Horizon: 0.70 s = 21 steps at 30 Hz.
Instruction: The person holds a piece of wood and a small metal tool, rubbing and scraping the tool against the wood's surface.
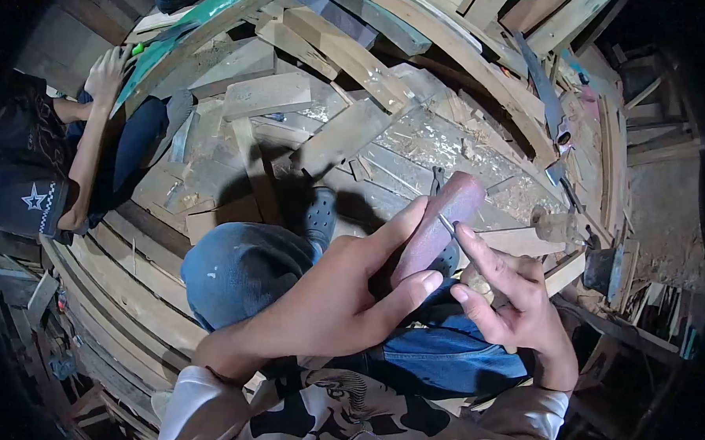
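Note:
In front of my knees, my left hand (348,295) is closed around a long, rounded, purplish-brown sharpening stone (454,204), which it holds tilted with the upper end pointing away. My right hand (513,292) grips a chisel by a pale handle (475,284), mostly hidden by the fingers. The chisel's thin metal shaft (447,225) lies against the stone's side, with my index finger stretched along it. The blade's tip cannot be made out clearly.
Another person's hand (106,73) rests by a green-painted plank (176,47) at upper left. Wood offcuts (264,96) and shavings cover the floor. A handsaw (542,86) and a hammer-like tool (559,172) lie at right. Curved timbers (126,269) run along the left.

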{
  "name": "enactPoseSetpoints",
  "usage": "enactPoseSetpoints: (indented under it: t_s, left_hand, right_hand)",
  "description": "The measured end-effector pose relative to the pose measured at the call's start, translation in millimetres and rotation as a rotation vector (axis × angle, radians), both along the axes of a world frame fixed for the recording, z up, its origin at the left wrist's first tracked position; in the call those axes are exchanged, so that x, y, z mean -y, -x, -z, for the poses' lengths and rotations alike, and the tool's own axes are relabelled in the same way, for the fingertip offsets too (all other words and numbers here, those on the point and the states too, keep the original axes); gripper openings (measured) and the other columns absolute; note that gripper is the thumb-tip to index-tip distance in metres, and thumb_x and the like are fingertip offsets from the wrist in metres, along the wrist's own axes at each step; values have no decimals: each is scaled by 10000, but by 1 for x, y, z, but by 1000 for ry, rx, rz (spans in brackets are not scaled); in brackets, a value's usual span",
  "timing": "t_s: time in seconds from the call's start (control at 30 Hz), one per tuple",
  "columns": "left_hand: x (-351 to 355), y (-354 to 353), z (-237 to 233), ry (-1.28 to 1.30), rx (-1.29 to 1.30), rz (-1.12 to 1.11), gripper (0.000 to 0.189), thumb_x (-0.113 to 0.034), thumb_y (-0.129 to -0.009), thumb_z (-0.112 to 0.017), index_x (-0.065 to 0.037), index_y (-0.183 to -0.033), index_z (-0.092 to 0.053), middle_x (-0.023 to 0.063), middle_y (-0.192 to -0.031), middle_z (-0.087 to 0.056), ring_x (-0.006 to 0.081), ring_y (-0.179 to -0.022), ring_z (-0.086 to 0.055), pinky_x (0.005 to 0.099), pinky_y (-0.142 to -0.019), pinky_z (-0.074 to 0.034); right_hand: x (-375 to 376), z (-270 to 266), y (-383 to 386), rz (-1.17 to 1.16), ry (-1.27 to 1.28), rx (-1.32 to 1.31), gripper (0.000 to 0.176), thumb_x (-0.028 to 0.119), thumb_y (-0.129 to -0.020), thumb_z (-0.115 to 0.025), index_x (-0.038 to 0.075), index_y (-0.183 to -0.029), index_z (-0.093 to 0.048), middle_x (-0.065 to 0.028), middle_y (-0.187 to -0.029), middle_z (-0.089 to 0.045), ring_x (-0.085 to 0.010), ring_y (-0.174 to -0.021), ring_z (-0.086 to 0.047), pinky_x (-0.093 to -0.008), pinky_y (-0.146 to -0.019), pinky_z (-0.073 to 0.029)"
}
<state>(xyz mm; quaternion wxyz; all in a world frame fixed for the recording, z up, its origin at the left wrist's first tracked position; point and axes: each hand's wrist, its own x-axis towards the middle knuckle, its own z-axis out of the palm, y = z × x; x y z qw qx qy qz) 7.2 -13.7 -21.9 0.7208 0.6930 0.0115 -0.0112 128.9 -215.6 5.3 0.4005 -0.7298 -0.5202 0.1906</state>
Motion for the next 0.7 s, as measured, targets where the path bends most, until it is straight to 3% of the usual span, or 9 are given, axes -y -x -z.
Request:
enactPoseSetpoints:
  t_s: [0.07,0.13,0.17,0.2,0.33,0.37,0.47,0.53,0.7]
  left_hand:
    - [-1,0,-2,12,-4,-11,715,-172,-935,-633,31,-1506,-254,183,-740,-605,157,-566,-564,303,-572,-470]
    - [-4,-1,-10,-13,-84,10,677,-87,-944,-650,-2,-1518,-303,88,-1097,-664,78,-872,-580,238,-775,-474]
    - [-5,-1,-14,-13,-84,8,677,-87,-944,-650,-2,-1518,-303,88,-1097,-664,78,-872,-580,238,-775,-474]
    - [-6,-1,-18,16,-136,25,676,-91,-949,-644,-13,-1522,-296,73,-1029,-667,62,-772,-563,230,-691,-462]
    - [-3,1,-14,58,-130,22,671,-106,-961,-628,-26,-1529,-279,38,-842,-650,41,-567,-511,225,-536,-423]
    - [-3,1,-14,57,-129,18,671,-106,-961,-628,-26,-1529,-279,38,-842,-650,41,-567,-511,225,-536,-423]
    - [-6,-2,-19,13,-143,21,661,-107,-965,-622,-24,-1526,-282,39,-807,-639,45,-560,-514,222,-532,-417]
    - [-8,-4,-24,50,-207,28,649,-141,-933,-620,19,-1476,-304,180,-694,-559,195,-556,-555,339,-565,-450]
    - [-8,-3,-21,30,-161,1,632,-128,-932,-616,16,-1470,-317,172,-669,-550,188,-563,-549,341,-566,-449]
  right_hand:
    - [-2,-1,2,29,6,27,634,13,-822,-700,38,-1427,-514,-91,-615,-544,-177,-471,-488,-310,-480,-417]
    - [-3,-12,3,33,52,61,637,11,-818,-702,54,-1427,-520,-90,-619,-555,-172,-458,-475,-328,-478,-425]
    - [-4,-18,4,27,151,126,633,-13,-796,-700,3,-1403,-522,-115,-707,-604,-200,-524,-548,-318,-538,-466]
    - [-5,-21,5,19,247,193,629,-36,-774,-698,-49,-1378,-523,-141,-795,-652,-228,-591,-620,-307,-597,-507]
    - [-5,-17,9,11,242,466,683,-25,-770,-707,33,-1422,-510,-52,-613,-479,-191,-471,-472,-343,-454,-405]
    - [-2,-12,11,36,256,515,791,32,-728,-712,151,-1475,-481,-30,-666,-478,-145,-467,-438,-309,-423,-386]
    - [-3,-9,11,23,300,688,769,38,-744,-690,155,-1475,-483,-36,-691,-494,-126,-470,-424,-293,-400,-339]
    - [-1,-2,0,47,333,907,763,34,-759,-636,202,-1485,-475,-57,-768,-509,-111,-466,-392,-280,-396,-317]
    - [-5,-5,8,-78,274,831,737,19,-754,-611,156,-1468,-495,-77,-809,-518,-122,-512,-430,-275,-381,-353]
